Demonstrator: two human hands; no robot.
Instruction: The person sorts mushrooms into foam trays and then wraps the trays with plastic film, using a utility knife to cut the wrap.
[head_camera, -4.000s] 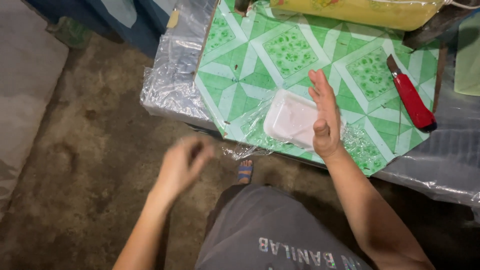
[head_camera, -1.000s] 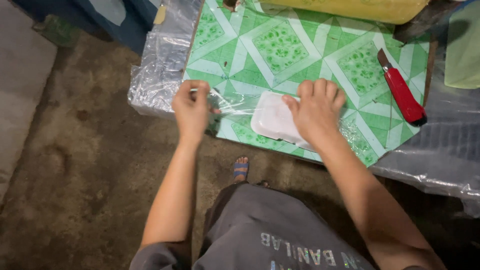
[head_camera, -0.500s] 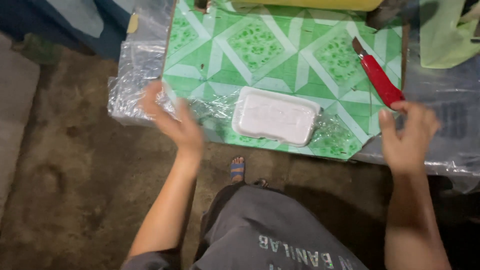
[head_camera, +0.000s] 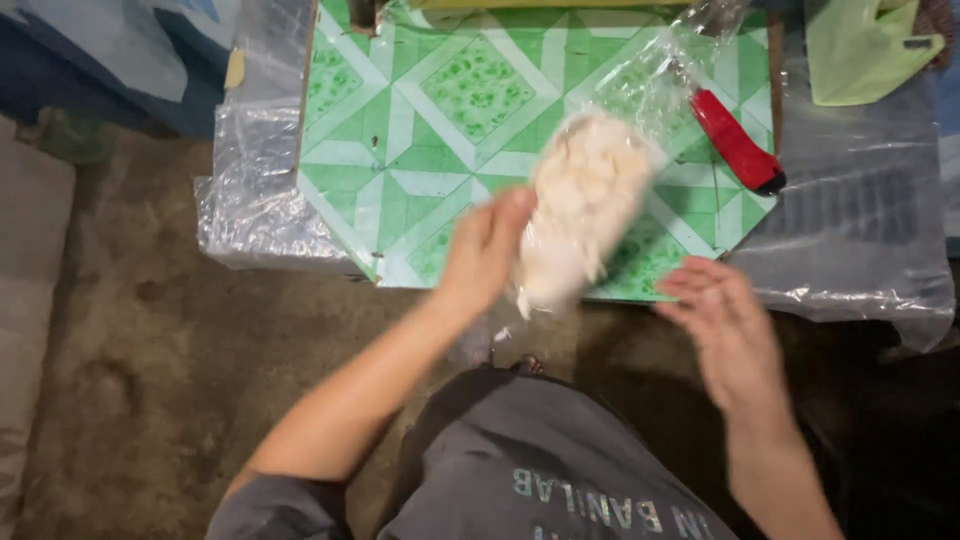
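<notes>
**White tray lifted off the green tabletop in the left hand**

The floor fills the left and lower part of the view, a rough, dull brown surface. Above it sits the tabletop, covered in a green and white diamond pattern, with crinkled clear plastic sheeting hanging off its left edge and more sheeting draped over the darker area to its right. The person's grey shirt takes up the bottom centre of the frame.

The wrapped tray, a white oblong pack blurred by motion, is tilted up on end above the front part of the tabletop, near its front edge, with a loose tail of clear film trailing from its upper end toward the back right. The left hand is at the tray's lower left side, fingers against it and the grip closed on that edge, holding it up. The right hand hangs just off the front right corner of the tabletop, clear of the tray, fingers spread and palm turned inward, its grip released and holding nothing.

A red-handled cutter lies at a slant on the right of the tabletop, just beside the tray's upper end. A pale green bag rests in the upper right corner
</notes>
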